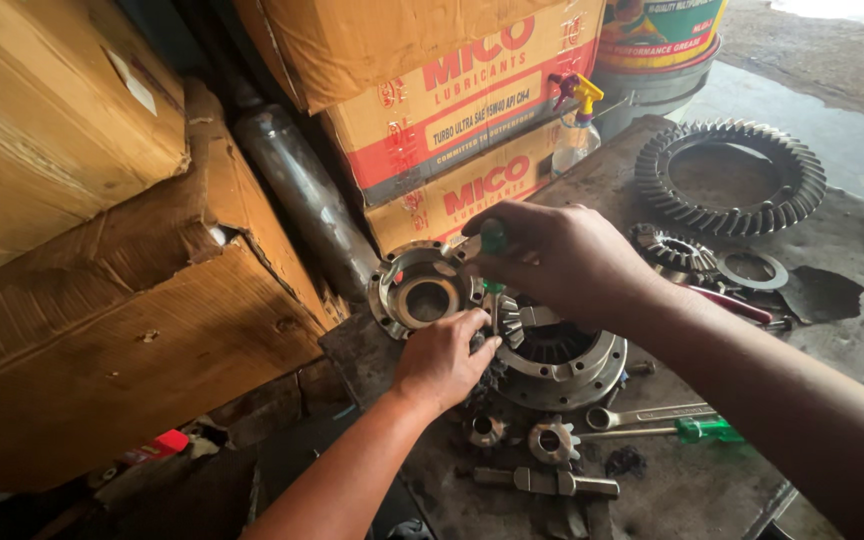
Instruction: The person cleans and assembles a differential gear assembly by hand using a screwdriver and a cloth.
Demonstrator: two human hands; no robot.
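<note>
My right hand (557, 262) is closed around a green-handled tool (493, 238) held point-down over a round metal differential case half (552, 355) on a dirty workbench. My left hand (444, 358) rests on the case's left edge, fingers at a small bevel gear (508, 318) seated in it. A second cup-shaped case half (420, 287) stands tilted just behind my left hand. The tool's tip is hidden behind the gear and my fingers.
Two small bevel gears (550, 440), a cross shaft (547, 483), a spanner (642, 413) and a green screwdriver (704, 430) lie near the front. A large ring gear (730, 178), smaller gears (674, 250) and a spray bottle (576, 130) sit behind. Cardboard boxes (102, 250) and a metal pipe (302, 190) crowd the left.
</note>
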